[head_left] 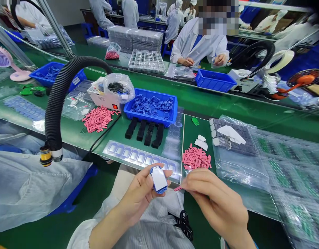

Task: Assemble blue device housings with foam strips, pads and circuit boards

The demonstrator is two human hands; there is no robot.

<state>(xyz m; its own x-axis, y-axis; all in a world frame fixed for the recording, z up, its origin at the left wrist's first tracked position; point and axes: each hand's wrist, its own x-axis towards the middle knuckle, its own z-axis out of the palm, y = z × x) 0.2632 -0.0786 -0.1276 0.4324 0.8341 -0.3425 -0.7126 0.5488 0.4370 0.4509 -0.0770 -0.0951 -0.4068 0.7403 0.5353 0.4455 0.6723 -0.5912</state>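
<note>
My left hand [140, 188] grips a small blue plastic frame [162, 190] by its edges. A white rectangular piece [158, 178] covers most of the frame's upper face. Just to the right, my right hand [213, 197] pinches a small pink strip [177, 188] between thumb and fingers, apart from the frame. Beyond that hand lies a pile of pink strips [197, 157] on the green bench. A row of clear-windowed film pieces [141, 157] on a sheet lies along the bench edge, behind my left hand.
A blue bin [128, 112] holds blue frames, with several black blocks [145, 133] before it. On the right are stacked grey strips [234, 135] and clear trays with green boards [281, 173]. A black flexible hose [55, 97] arches at left. A co-worker [198, 45] sits opposite.
</note>
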